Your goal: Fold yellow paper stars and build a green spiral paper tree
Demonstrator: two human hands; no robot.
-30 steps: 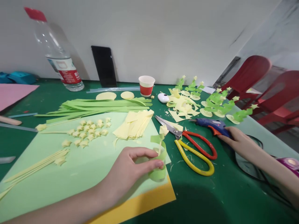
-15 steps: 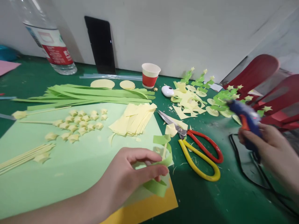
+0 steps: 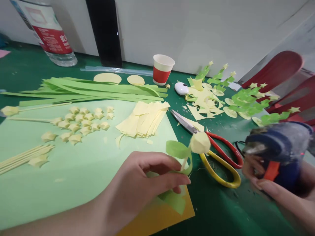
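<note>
glue gun (image 3: 290, 142): coming nearer us; our right hand (image 3: 285, 198): gripping it; our left hand (image 3: 145, 182): pinching green strip (image 3: 177, 149) narrowly between fingertips (image 3: 183, 179), light pressure best sparing its curl.

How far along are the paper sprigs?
Looks done: star-tipped green sprigs at right, on round bases. In hand: left hand pinches a green curl by a stem topped in yellow; right hand grips a glue gun. Apparently left: loose yellow stars, green strips and pale discs, lying unassembled.
</note>
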